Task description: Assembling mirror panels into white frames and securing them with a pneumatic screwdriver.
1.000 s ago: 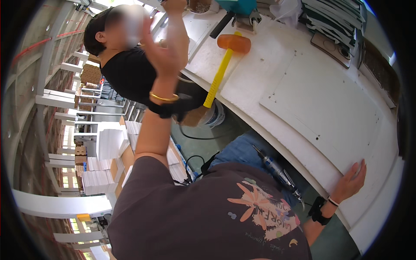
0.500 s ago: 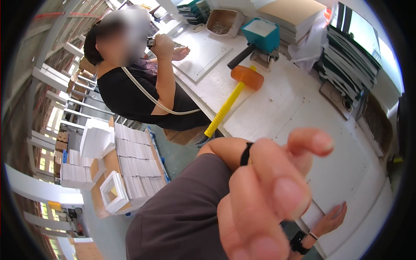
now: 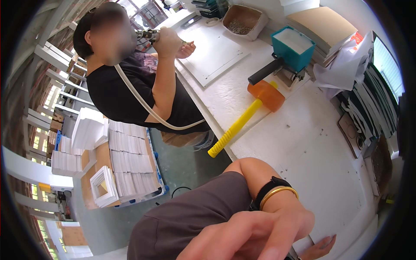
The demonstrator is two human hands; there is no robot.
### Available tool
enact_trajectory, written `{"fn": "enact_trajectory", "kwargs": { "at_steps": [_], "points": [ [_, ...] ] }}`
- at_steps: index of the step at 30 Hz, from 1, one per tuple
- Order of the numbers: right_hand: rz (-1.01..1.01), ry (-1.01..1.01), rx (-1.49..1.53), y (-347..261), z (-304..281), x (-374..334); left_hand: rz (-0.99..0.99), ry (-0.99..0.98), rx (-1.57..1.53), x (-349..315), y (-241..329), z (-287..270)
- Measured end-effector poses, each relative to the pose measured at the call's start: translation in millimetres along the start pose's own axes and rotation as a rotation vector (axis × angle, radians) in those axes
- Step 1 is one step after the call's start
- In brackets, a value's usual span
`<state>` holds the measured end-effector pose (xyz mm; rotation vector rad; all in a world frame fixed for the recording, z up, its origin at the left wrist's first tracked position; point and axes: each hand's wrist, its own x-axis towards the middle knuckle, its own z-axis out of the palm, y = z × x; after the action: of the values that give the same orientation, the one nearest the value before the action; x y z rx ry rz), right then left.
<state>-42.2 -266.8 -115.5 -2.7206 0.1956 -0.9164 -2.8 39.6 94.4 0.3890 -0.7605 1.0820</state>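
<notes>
L hand [image 3: 255,232] up close, fingers bent, can't tell if gripping; R hand [image 3: 320,249] open at white board [image 3: 329,186] on tabletop [image 3: 232,91]. Palm flat prob. steadies best.

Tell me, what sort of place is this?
Probably a workshop or small factory: an orange-headed mallet lies on a white workbench, and stacks of white pieces stand nearby.

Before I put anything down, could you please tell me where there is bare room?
Bare bench lies between the mallet and the co-worker's white panel. The pale board between mallet and right hand looks open, barring small dark specks. It is crowded around the teal box and folder stack.
</notes>
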Motion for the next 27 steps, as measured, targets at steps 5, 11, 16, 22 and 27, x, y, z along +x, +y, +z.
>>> {"fn": "enact_trajectory", "kwargs": {
  "at_steps": [5,11,16,22,27],
  "points": [
    [-0.092,-0.07,-0.019,-3,5,9,0.032,-0.004,0.084,0,2,-17],
    [-0.037,-0.106,-0.027,-41,-5,16,0.025,0.002,0.125,-21,2,-40],
    [-0.009,-0.134,0.04,-156,3,48,0.052,-0.051,0.199,-23,5,-49],
    [0.037,-0.147,0.092,-206,2,62,0.077,-0.103,0.251,-23,3,-47],
    [0.069,-0.152,0.123,-242,4,76,0.103,-0.135,0.287,-22,-1,-47]
  ]
}}
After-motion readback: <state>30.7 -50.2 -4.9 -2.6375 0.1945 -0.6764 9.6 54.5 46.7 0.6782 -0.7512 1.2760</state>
